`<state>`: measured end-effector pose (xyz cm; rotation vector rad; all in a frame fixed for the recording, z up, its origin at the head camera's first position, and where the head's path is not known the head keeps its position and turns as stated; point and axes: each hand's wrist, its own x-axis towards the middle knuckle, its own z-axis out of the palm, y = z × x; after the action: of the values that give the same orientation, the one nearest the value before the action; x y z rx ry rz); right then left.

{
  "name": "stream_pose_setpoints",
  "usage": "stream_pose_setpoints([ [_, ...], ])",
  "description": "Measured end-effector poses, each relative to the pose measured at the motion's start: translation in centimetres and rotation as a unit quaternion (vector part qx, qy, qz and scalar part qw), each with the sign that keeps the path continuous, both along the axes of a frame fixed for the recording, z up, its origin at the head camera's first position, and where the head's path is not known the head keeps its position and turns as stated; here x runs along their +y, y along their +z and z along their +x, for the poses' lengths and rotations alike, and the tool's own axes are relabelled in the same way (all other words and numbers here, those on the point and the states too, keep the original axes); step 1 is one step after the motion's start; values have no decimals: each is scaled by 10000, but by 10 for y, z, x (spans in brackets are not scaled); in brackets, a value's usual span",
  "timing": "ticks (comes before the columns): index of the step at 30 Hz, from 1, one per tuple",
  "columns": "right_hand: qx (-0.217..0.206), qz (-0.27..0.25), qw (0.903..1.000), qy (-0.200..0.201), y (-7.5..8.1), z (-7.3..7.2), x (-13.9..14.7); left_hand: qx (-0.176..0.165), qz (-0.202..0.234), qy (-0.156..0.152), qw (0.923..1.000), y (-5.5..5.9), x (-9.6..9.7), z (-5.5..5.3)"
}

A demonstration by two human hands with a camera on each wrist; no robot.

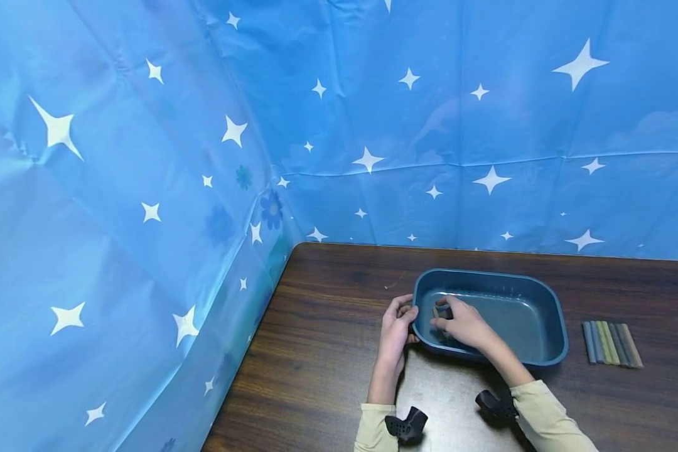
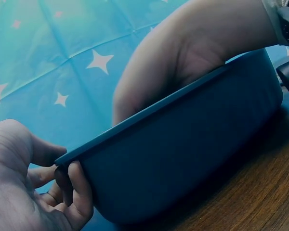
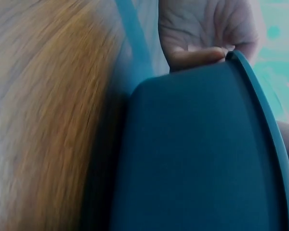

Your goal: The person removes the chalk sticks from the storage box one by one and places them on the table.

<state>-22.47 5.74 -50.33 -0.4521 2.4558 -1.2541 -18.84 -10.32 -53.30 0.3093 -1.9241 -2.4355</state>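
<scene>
A blue rectangular basin stands on the table. At its left end my left hand grips the rim, thumb on the edge and fingers curled below it. In the left wrist view, a dark narrow piece shows among those fingers; its kind is unclear. My right hand reaches over the near wall into the basin. Between its thumb and forefinger is a short brownish stick, pinched near the basin's left end. Both wrist views hide the right fingertips behind the basin wall.
Right of the basin, several coloured sticks, blue, green, grey and brown, lie side by side on the dark wooden table. A blue star-patterned cloth hangs behind and to the left. Each wrist carries a black camera mount.
</scene>
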Motion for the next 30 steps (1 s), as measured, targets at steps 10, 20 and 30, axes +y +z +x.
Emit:
stream_pose_setpoints([
  [10, -492, -403, 9980, -17, -1, -1, -18, -112, 98, -37, 9999, 0, 2, 0],
  [20, -867, -727, 9933, -227, -2, -6, -26, -108, 63, 40, 9999, -1, 1, -3],
  [30, -1279, -1337, 9824, -272, 0, -6, -27, -215, 115, 7, 9997, 2, 0, -1],
])
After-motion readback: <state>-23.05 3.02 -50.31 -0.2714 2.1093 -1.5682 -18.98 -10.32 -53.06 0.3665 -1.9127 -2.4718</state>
